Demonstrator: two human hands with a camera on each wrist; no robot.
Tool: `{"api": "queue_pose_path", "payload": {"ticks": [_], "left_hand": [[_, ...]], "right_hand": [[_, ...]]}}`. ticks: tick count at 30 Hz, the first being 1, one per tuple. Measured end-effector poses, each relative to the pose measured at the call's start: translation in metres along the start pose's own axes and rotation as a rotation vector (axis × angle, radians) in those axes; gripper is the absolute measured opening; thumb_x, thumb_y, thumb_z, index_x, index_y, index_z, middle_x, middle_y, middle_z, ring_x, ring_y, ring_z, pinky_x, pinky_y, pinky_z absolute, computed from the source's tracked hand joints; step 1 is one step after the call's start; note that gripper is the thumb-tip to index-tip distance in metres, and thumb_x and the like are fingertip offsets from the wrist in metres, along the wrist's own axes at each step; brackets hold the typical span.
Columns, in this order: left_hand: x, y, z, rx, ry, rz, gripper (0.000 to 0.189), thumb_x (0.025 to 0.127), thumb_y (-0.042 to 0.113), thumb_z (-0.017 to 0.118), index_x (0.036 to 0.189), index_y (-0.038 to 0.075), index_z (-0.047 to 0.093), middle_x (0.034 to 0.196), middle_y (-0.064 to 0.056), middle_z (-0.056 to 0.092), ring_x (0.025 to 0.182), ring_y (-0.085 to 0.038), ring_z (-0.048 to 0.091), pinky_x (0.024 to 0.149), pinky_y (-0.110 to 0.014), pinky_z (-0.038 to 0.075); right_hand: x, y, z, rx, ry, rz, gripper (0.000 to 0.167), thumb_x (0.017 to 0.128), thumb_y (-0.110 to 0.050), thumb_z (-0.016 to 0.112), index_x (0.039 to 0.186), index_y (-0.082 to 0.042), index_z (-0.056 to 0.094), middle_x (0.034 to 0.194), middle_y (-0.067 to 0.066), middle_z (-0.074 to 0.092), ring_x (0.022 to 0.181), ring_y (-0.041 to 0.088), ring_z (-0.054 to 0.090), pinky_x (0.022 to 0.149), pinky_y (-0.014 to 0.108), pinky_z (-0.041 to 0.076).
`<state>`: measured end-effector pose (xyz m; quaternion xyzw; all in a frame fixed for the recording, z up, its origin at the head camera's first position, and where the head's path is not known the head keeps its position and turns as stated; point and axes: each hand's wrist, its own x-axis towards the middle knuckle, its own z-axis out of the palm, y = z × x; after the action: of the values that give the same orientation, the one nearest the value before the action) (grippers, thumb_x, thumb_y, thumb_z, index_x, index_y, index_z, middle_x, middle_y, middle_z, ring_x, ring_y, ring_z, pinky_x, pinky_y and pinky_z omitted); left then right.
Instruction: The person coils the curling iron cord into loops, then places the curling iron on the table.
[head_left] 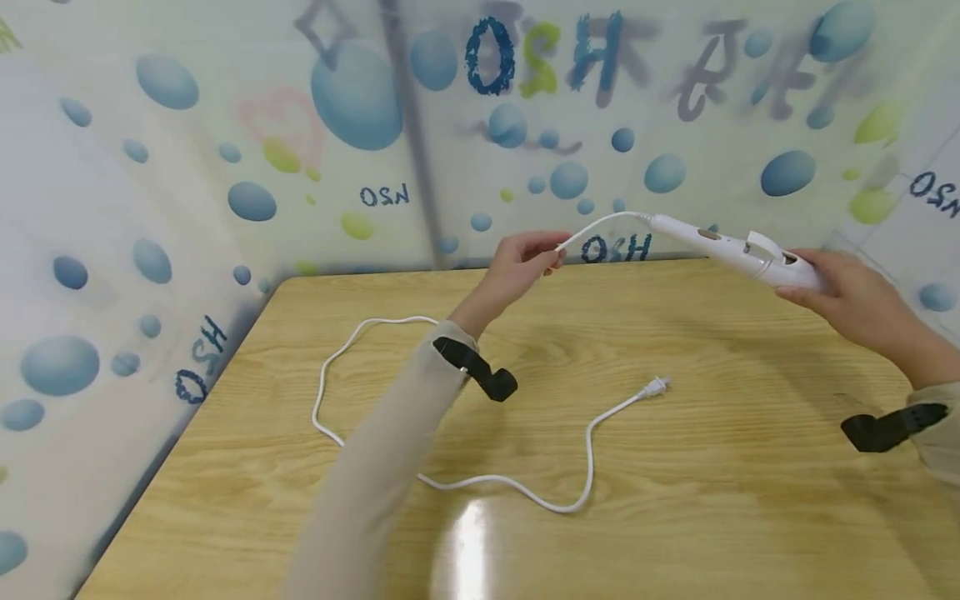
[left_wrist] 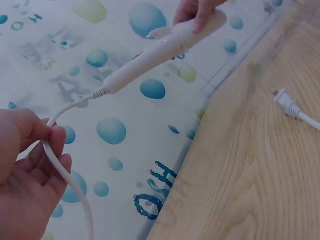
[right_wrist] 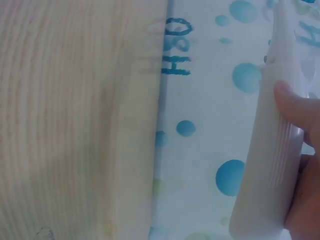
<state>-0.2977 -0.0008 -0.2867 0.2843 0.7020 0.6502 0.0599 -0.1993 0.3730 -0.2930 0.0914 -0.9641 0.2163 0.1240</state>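
Observation:
My right hand [head_left: 870, 304] grips the thick end of a white curling iron [head_left: 723, 248], held up over the far right of the table. A small lever and a dark button show on its side. In the right wrist view the thumb lies along the ribbed white barrel [right_wrist: 272, 150]. My left hand [head_left: 513, 271] pinches the white cord [left_wrist: 70, 177] between thumb and finger, a little way from where it enters the handle. The rest of the cord loops over the tabletop, partly hidden by my left forearm, and ends in a two-pin plug [head_left: 651, 388].
The wooden table [head_left: 720, 500] reaches back to a wall covering [head_left: 480, 167] with blue and green dots and letters. It also runs down the left side. Black straps with camera mounts [head_left: 480, 371] sit on both wrists.

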Motion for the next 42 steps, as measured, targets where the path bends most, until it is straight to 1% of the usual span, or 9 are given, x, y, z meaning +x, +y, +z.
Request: {"api": "queue_pose_path", "payload": {"ticks": [6, 13, 18, 24, 28, 30, 35, 39, 42], "left_hand": [[-0.016, 0.005, -0.006, -0.062, -0.119, 0.024, 0.033, 0.096, 0.007, 0.048, 0.128, 0.002, 0.053, 0.088, -0.006, 0.059, 0.078, -0.017, 0.056, 0.076, -0.028, 0.045], [-0.032, 0.017, -0.006, -0.119, -0.224, 0.025, 0.037, 0.1, 0.011, 0.038, 0.137, 0.01, 0.044, 0.081, -0.008, 0.047, 0.062, -0.016, 0.039, 0.062, -0.027, 0.041], [-0.041, 0.019, -0.007, -0.068, -0.352, 0.057, 0.046, 0.099, 0.006, 0.039, 0.143, 0.014, 0.033, 0.094, -0.011, 0.049, 0.077, -0.019, 0.049, 0.075, -0.03, 0.044], [-0.05, 0.017, -0.004, -0.122, -0.365, 0.119, 0.049, 0.095, -0.003, 0.043, 0.142, 0.006, 0.032, 0.104, -0.019, 0.06, 0.082, -0.028, 0.061, 0.082, -0.041, 0.047], [-0.052, 0.017, 0.001, -0.116, -0.378, 0.141, 0.047, 0.096, -0.002, 0.042, 0.142, 0.005, 0.033, 0.097, -0.017, 0.063, 0.072, -0.029, 0.057, 0.072, -0.037, 0.049], [-0.053, 0.018, 0.004, -0.063, -0.397, 0.14, 0.046, 0.098, 0.003, 0.04, 0.143, 0.008, 0.032, 0.093, -0.013, 0.061, 0.068, -0.026, 0.052, 0.069, -0.033, 0.047], [-0.054, 0.024, 0.009, -0.017, -0.481, 0.132, 0.048, 0.098, 0.001, 0.037, 0.145, 0.006, 0.025, 0.097, -0.014, 0.054, 0.082, -0.022, 0.053, 0.081, -0.035, 0.046], [-0.052, 0.024, 0.015, -0.114, -0.514, 0.1, 0.043, 0.094, -0.006, 0.042, 0.136, -0.006, 0.036, 0.108, -0.019, 0.058, 0.084, -0.025, 0.061, 0.082, -0.04, 0.048], [-0.049, 0.023, 0.018, -0.077, -0.566, 0.096, 0.028, 0.095, -0.003, 0.044, 0.12, -0.01, 0.054, 0.107, -0.015, 0.063, 0.073, -0.025, 0.063, 0.07, -0.036, 0.051]], "right_hand": [[0.0, -0.012, -0.008, 0.022, 0.032, -0.02, 0.051, 0.094, -0.018, 0.053, 0.132, 0.011, 0.036, 0.117, 0.034, 0.038, 0.095, 0.046, 0.037, 0.071, 0.062, 0.03], [0.001, -0.027, -0.016, 0.042, 0.07, -0.005, 0.051, 0.095, -0.017, 0.052, 0.135, 0.008, 0.034, 0.119, 0.035, 0.035, 0.095, 0.048, 0.035, 0.071, 0.064, 0.028], [0.001, -0.036, -0.022, 0.041, 0.094, 0.003, 0.051, 0.095, -0.016, 0.052, 0.135, 0.008, 0.033, 0.119, 0.034, 0.036, 0.093, 0.047, 0.035, 0.07, 0.065, 0.029], [-0.001, -0.045, -0.029, 0.064, 0.084, 0.002, 0.052, 0.095, -0.016, 0.052, 0.137, 0.006, 0.032, 0.121, 0.034, 0.034, 0.094, 0.048, 0.036, 0.068, 0.063, 0.031], [-0.003, -0.052, -0.03, 0.104, 0.073, -0.001, 0.052, 0.095, -0.016, 0.052, 0.139, 0.004, 0.032, 0.123, 0.032, 0.034, 0.095, 0.045, 0.036, 0.066, 0.049, 0.037], [-0.005, -0.053, -0.03, 0.125, 0.072, -0.007, 0.052, 0.095, -0.016, 0.052, 0.139, 0.003, 0.032, 0.123, 0.03, 0.035, 0.094, 0.037, 0.036, 0.066, 0.033, 0.038], [-0.009, -0.056, -0.031, 0.173, 0.081, -0.032, 0.052, 0.094, -0.014, 0.054, 0.14, -0.001, 0.033, 0.124, 0.027, 0.036, 0.087, 0.006, 0.034, 0.059, 0.007, 0.027], [-0.013, -0.062, -0.032, 0.22, 0.076, -0.065, 0.053, 0.092, -0.011, 0.056, 0.14, -0.002, 0.035, 0.124, 0.02, 0.037, 0.086, -0.003, 0.036, 0.06, 0.004, 0.029], [-0.015, -0.072, -0.031, 0.275, 0.052, -0.113, 0.053, 0.091, -0.006, 0.057, 0.14, -0.006, 0.037, 0.122, 0.004, 0.039, 0.088, -0.001, 0.04, 0.062, 0.005, 0.033]]}}
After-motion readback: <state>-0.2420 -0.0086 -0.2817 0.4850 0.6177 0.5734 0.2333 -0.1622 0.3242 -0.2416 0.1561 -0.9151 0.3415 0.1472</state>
